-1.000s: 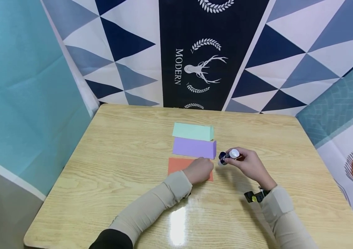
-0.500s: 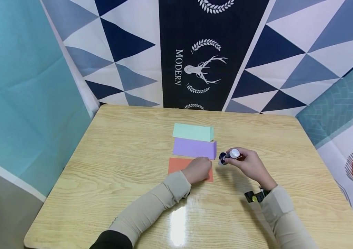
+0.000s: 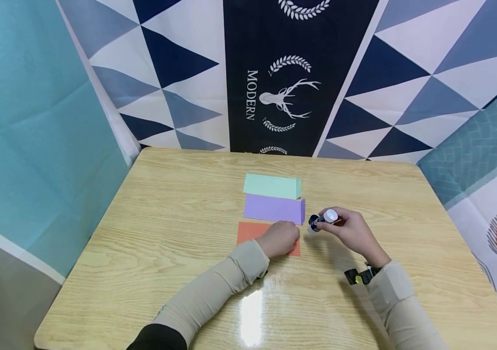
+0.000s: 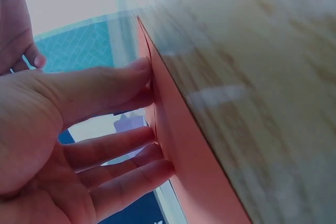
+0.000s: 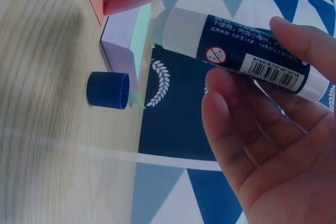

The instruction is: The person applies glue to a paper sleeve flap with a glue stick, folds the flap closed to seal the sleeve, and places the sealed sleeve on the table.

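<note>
Bench [image 3: 165,243] of pale wood grain, rounded corners; a bright light patch is reflected near its front edge. Behind it, a patterned backdrop [image 3: 283,34] is hung, with a black panel marked MODERN and a deer head between blue and white triangles. A teal sheet [image 3: 25,121] is hung at the left, a teal brick-pattern cloth [image 3: 478,146] at the right.

Mid-bench, an orange paper [image 3: 248,231] is laid nearest the person; folded purple paper [image 3: 271,209] and folded mint paper [image 3: 269,186] are lined up beyond it. The orange paper is pressed by the fingertips of the left hand [image 3: 278,238], fingers mostly extended. A glue stick [image 5: 241,53] is gripped, uncapped and tilted, by the right hand [image 3: 351,231], just right of the papers. Its blue cap [image 5: 106,90] is stood close by, opening upward.

Versus one second earlier: hands, glue stick and papers observed essentially unmoved.
</note>
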Demonstrator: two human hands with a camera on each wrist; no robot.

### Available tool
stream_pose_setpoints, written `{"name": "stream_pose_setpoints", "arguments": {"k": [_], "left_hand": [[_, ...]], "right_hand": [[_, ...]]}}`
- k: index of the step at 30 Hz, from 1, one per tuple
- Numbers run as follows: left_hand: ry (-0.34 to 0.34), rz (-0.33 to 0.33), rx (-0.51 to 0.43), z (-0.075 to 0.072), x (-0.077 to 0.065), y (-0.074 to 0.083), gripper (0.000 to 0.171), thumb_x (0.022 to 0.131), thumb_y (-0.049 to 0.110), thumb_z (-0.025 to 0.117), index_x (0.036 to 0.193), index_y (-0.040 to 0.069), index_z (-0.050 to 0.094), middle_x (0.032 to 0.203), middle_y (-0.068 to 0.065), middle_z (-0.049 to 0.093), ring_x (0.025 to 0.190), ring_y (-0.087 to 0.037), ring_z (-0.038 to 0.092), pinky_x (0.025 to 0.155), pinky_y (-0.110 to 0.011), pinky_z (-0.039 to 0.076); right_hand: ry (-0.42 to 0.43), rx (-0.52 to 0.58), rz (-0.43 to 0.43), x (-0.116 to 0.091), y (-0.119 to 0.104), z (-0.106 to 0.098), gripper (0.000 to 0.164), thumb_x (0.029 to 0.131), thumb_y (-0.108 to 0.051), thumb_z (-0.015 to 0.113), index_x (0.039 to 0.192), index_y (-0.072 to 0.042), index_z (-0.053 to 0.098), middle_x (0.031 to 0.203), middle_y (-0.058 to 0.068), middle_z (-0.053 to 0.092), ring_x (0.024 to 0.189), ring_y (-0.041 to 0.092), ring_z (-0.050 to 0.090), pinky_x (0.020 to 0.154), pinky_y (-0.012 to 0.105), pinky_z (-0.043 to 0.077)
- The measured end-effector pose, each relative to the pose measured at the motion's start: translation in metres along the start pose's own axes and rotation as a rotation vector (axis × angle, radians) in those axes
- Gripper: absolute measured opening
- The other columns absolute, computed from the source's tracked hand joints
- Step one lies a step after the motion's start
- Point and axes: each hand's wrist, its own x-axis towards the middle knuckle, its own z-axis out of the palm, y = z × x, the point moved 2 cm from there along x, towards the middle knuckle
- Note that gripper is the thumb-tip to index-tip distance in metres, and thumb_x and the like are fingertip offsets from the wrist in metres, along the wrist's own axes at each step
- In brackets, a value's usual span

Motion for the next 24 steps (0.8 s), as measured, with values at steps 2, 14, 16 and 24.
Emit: {"name": "stream_pose_setpoints", "arguments": {"k": [2,14,16,24], "left_hand": [[-0.005,0.011,-0.001,0.0000,-0.0001,0.0008,0.018,0.088,0.008,0.063,0.072,0.014,0.068,0.076,0.002,0.068,0.072,-0.012,0.061,0.069,-0.025,0.050],[-0.061,-0.019,0.000,0.0022,0.0007,0.0002,0.015,0.088,0.025,0.072,0.082,0.013,0.065,0.080,0.002,0.066,0.073,-0.012,0.062,0.070,-0.025,0.050],[-0.059,-0.031,-0.030,0.0026,0.0006,-0.0004,0.014,0.088,0.023,0.072,0.084,0.012,0.063,0.078,0.002,0.065,0.070,-0.012,0.060,0.067,-0.025,0.048],[-0.047,0.008,0.005,0.0016,-0.0007,0.0014,0.033,0.086,0.017,0.068,0.060,0.019,0.047,0.058,0.009,0.048,0.057,-0.008,0.043,0.062,-0.023,0.042]], "right_hand": [[-0.001,0.003,0.004,-0.0002,0.0005,0.0000,0.029,0.088,-0.025,0.073,0.108,-0.005,0.069,0.099,0.015,0.071,0.074,0.016,0.060,0.063,0.022,0.051],[0.004,-0.010,-0.001,-0.0007,0.0002,-0.0019,0.030,0.088,-0.026,0.073,0.109,-0.005,0.068,0.099,0.015,0.071,0.071,0.011,0.058,0.062,0.022,0.050],[0.004,-0.012,-0.002,-0.0009,0.0001,-0.0021,0.030,0.088,-0.026,0.073,0.109,-0.005,0.068,0.099,0.015,0.071,0.071,0.011,0.058,0.062,0.022,0.051],[0.007,-0.005,-0.009,-0.0020,0.0002,-0.0019,0.030,0.088,-0.026,0.073,0.109,-0.005,0.069,0.098,0.014,0.070,0.071,0.012,0.058,0.061,0.023,0.050]]}}
